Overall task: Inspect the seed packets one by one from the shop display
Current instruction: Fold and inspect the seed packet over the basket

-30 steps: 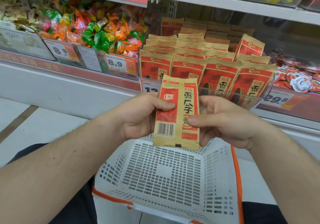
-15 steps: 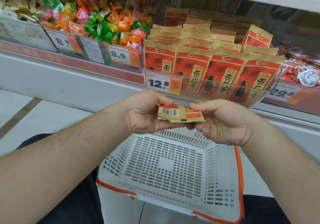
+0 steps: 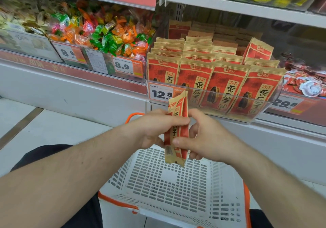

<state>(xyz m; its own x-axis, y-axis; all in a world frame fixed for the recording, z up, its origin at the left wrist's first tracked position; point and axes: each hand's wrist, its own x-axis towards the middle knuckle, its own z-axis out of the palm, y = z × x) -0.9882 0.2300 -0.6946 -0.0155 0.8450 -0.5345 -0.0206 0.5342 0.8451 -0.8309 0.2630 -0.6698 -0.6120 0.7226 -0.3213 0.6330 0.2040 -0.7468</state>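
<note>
Seed packet (image 3: pixel 177 130) upright, edge-on, above white basket (image 3: pixel 169 192) | left hand (image 3: pixel 155 127) gripping mid-packet | right hand (image 3: pixel 202 139) pinching lower edge | display bin (image 3: pixel 211 79) of packets behind basket

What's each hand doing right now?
Left hand: grips the seed packet near its top.
Right hand: pinches the same packet lower down.

packet (image 3: pixel 177 130): red, tan edges, barcode | basket (image 3: pixel 169 187): white, orange rim | sweets (image 3: pixel 105 32): green, orange, possibly pink | price tag (image 3: pixel 161 93): white-orange
</note>
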